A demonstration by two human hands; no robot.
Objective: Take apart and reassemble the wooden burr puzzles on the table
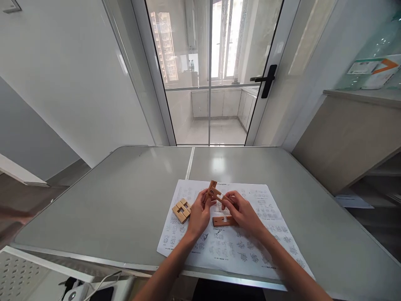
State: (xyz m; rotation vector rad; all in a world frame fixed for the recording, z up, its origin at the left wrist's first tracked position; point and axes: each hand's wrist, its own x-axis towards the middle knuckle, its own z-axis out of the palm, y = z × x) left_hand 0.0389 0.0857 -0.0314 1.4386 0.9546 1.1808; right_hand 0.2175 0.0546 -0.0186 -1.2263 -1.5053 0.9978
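My left hand (198, 213) is closed on a notched wooden puzzle piece (212, 189) that stands tilted above a printed instruction sheet (244, 246). My right hand (240, 210) pinches a second wooden piece (220, 198) that meets the first one crosswise. Below my hands a flat notched wooden bar (223, 221) lies on the sheet. Left of my left hand, a small joined cluster of wooden pieces (181, 210) rests on the paper.
The sheet lies on a grey table (125, 200) near its front edge. A glass door with a black handle (266, 79) stands beyond the table. A cabinet (354, 133) is at the right. Cables and a phone (100, 292) sit at lower left.
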